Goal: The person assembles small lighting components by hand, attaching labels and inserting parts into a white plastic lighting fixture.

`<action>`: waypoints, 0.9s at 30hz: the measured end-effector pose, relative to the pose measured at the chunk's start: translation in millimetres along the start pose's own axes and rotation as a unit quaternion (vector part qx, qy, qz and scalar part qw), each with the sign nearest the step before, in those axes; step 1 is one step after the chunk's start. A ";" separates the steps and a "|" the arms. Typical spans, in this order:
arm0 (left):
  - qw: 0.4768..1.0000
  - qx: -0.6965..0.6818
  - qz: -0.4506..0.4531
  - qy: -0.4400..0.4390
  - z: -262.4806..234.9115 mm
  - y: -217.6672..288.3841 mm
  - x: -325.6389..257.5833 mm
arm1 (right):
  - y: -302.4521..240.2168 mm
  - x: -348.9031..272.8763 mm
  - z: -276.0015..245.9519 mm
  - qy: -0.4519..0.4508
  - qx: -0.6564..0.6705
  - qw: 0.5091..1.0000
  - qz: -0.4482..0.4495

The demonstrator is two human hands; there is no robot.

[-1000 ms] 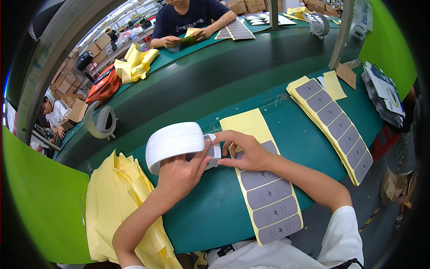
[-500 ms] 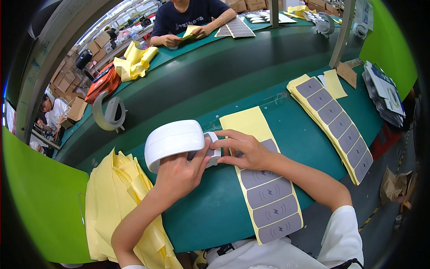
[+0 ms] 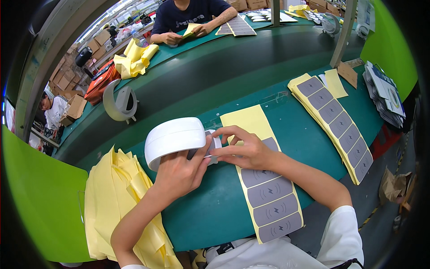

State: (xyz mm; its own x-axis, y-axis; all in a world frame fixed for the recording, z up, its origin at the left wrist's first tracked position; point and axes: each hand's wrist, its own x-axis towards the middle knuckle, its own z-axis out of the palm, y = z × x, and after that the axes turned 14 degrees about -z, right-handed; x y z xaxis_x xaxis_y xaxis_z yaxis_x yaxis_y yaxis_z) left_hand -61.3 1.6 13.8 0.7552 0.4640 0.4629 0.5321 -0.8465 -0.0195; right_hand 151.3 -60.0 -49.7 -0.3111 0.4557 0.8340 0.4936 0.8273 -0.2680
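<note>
My left hand (image 3: pixel 181 172) reaches into the curve of a glossy white, C-shaped lamp-like device (image 3: pixel 174 136) and grips it above the green mat. A small block with a grey face projects from the device on its right side. At that block, the thumb and fingers of my right hand (image 3: pixel 251 150) pinch the edges of a grey sticker (image 3: pixel 209 140), partly hidden by my fingers. Beneath my right wrist lies a yellow backing sheet (image 3: pixel 248 123) with a column of grey stickers bearing a lightning mark; its upper end is bare yellow.
A stack of sticker sheets (image 3: pixel 333 121) lies to the right, beside leaflets (image 3: pixel 385 96). Crumpled yellow backing paper (image 3: pixel 118 201) heaps at the left. Beyond runs a dark green conveyor belt (image 3: pixel 201 67) carrying another white device (image 3: pixel 120 102). A co-worker (image 3: pixel 190 22) handles yellow paper across it.
The other white device on the belt has travelled to the right. My right fingers have shifted slightly at the grey block, while my left hand keeps its hold.
</note>
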 end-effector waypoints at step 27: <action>0.998 0.016 -0.062 -0.020 8.7 4.5 -13.6 | -9.9 4.8 2.4 0.030 -0.025 0.999 -0.004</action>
State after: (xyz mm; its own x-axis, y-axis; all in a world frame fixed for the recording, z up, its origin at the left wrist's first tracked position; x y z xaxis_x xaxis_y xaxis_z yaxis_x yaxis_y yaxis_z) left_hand -65.9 -6.3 -0.3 0.6969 0.5757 0.4277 0.6339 -0.7734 0.0080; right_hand 143.0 -65.2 -44.2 -0.2666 0.4268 0.8641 0.5314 0.8131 -0.2376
